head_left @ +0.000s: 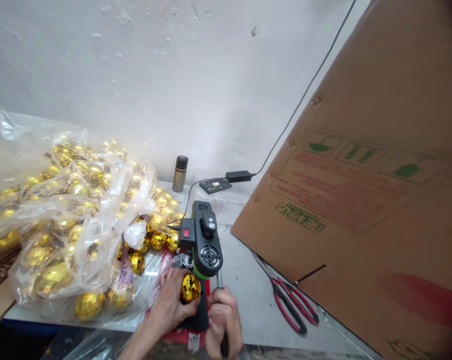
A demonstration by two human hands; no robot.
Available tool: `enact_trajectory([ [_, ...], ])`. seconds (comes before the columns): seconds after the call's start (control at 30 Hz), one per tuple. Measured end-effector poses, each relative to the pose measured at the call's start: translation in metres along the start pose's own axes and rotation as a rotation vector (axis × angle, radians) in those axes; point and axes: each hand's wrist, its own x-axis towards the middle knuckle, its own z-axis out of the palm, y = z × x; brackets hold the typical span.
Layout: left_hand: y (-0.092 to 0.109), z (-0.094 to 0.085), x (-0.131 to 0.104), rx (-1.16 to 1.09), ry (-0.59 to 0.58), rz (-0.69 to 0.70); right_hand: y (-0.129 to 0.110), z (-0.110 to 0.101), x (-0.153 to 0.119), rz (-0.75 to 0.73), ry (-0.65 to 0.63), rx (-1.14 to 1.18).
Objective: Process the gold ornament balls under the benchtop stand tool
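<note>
A gold mirrored ball (190, 287) is held in my left hand (169, 300), its fingers curved round it. The ball sits under the front end of a small black bench machine (206, 240), which has round vents, a red rocker switch and a green ring underneath. My right hand (223, 322) is closed on the machine's lever handle (224, 345), whose metal rod rises beside the machine head. Beneath the ball lies the machine's black base (197, 317), partly hidden by my left hand. Several more gold balls (136, 262) lie just left of the machine.
Clear plastic bags (109, 210) full of gold balls cover the left side. A large cardboard box (361, 200) leans at the right, with red-handled scissors (293, 305) before it. Behind stand a small bottle (179, 173), a remote-like black item (215, 185) and a power adapter (238, 176) with its cord.
</note>
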Motion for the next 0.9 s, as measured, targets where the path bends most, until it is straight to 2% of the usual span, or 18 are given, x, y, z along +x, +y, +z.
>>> enact_trajectory([
  [0.13,0.0,0.0,0.001,-0.002,0.019,0.011,-0.012,-0.001,0.02,0.129,0.064,0.094],
  [0.23,0.0,-0.001,0.005,-0.001,0.009,0.003,-0.025,-0.003,0.045,0.205,0.039,0.145],
  [0.33,0.0,-0.002,0.004,0.005,0.021,0.001,-0.032,-0.007,0.064,0.215,-0.014,0.149],
  [0.43,-0.004,-0.002,-0.015,0.025,0.022,0.044,-0.033,-0.01,0.069,0.205,-0.036,0.154],
  [0.53,-0.014,-0.009,-0.048,0.104,-0.017,0.189,-0.03,-0.011,0.063,0.191,-0.075,0.145],
  [0.63,-0.021,-0.029,-0.063,0.212,0.005,0.312,-0.028,-0.012,0.053,0.189,-0.084,0.126],
  [0.7,-0.022,-0.05,-0.051,0.306,0.089,0.277,-0.027,-0.012,0.049,0.186,-0.072,0.122],
  [0.77,-0.023,-0.073,-0.024,0.442,0.121,0.154,-0.026,-0.012,0.045,0.187,-0.07,0.13],
  [0.87,-0.026,-0.109,0.016,0.701,-0.017,-0.171,-0.024,-0.014,0.043,0.203,-0.086,0.144],
  [0.9,-0.027,-0.118,0.024,0.732,-0.037,-0.219,-0.024,-0.014,0.042,0.2,-0.098,0.144],
])
